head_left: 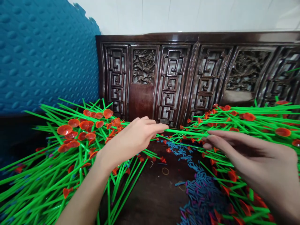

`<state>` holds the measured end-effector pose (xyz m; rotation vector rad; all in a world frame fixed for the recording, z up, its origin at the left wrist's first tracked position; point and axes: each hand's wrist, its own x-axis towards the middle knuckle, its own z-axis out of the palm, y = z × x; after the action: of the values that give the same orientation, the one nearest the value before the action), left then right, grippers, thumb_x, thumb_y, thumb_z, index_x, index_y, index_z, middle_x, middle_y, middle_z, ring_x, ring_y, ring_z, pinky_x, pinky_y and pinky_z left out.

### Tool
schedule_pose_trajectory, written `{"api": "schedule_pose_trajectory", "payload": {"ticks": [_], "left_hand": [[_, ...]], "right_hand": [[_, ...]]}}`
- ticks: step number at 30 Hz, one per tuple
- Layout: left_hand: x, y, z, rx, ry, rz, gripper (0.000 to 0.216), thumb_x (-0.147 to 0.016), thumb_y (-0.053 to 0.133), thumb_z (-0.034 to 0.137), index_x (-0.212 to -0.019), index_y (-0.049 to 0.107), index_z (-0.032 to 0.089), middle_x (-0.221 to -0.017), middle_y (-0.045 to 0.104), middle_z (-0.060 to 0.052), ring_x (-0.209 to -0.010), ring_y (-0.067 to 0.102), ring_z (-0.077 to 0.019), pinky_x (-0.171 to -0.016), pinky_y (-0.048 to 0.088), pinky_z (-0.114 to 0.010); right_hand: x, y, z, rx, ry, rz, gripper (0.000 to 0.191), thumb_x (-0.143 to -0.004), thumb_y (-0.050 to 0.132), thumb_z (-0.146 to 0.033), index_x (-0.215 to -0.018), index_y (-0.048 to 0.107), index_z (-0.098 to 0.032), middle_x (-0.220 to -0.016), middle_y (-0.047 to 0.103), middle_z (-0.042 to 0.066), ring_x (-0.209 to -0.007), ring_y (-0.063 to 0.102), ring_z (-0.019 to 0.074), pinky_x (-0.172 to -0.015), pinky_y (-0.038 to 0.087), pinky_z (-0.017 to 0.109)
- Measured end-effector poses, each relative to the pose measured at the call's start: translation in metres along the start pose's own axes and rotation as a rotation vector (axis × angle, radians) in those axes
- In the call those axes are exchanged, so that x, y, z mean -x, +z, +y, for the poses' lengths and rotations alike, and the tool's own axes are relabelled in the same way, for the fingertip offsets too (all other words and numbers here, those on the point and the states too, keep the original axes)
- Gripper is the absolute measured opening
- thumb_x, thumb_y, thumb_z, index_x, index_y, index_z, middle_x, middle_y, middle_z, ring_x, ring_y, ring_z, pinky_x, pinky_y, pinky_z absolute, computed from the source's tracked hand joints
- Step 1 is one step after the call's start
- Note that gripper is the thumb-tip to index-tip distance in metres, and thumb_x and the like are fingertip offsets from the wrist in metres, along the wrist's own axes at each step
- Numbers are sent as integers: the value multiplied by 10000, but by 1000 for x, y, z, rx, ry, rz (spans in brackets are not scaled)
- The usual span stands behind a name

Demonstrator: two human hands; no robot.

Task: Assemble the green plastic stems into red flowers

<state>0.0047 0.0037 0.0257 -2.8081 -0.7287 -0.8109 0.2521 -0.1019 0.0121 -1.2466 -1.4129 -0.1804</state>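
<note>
A thin green plastic stick stretches almost level between my two hands. My left hand is closed around it, thumb side toward the right. The fingertips of my right hand pinch its right end; whether a small piece sits between them is hidden. Below and left of my left hand lies a large heap of green sticks with orange-red cups. Another pile of such sticks with cups lies behind and beneath my right hand. Small blue and purple tube pieces are scattered between the piles.
Everything lies on a dark wooden seat, where a rubber band also rests. A carved wooden backrest rises behind. To the left stands a blue textured foam mat, and a white wall is at the back.
</note>
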Motion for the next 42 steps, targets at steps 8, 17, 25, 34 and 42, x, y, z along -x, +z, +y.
{"api": "schedule_pose_trajectory", "payload": {"ticks": [8, 17, 25, 34, 42], "left_hand": [[-1, -5, 10, 100, 10, 26, 440, -947, 477, 41, -1323, 594, 239, -1082, 691, -24, -966, 648, -162, -834, 529, -308], [0, -7, 12, 25, -1, 56, 434, -945, 459, 53, -1303, 624, 234, -1078, 707, -47, -909, 692, -175, -753, 543, -295], [-2, -10, 17, 6, 33, 160, 374, -950, 498, 73, -1258, 654, 216, -956, 708, -26, -782, 665, -137, -687, 514, -268], [1, -10, 13, -93, 57, 174, 399, -937, 515, 50, -1276, 649, 214, -940, 672, -32, -801, 635, -156, -702, 508, -298], [0, -13, 9, 25, 110, 225, 347, -961, 471, 70, -1187, 700, 202, -940, 700, -34, -805, 629, -133, -713, 512, -277]], "right_hand": [[-4, -5, -5, -151, 186, 5, 160, -716, 795, -363, -785, 795, -219, -664, 766, 30, -556, 727, 197, -627, 650, 267], [2, 4, -8, 110, 39, 96, 168, -770, 738, -394, -786, 783, -233, -706, 775, 4, -583, 735, 198, -566, 626, 263], [1, 3, -11, 26, 117, 110, 192, -759, 756, -389, -800, 772, -202, -698, 771, 27, -614, 750, 226, -656, 666, 297], [2, 7, -7, -55, 73, 100, 103, -737, 776, -312, -791, 771, -225, -711, 774, -12, -629, 750, 176, -672, 653, 219], [2, 2, -2, -111, 89, 27, 95, -707, 794, -303, -776, 808, -240, -704, 775, 12, -582, 739, 222, -654, 675, 316]]}}
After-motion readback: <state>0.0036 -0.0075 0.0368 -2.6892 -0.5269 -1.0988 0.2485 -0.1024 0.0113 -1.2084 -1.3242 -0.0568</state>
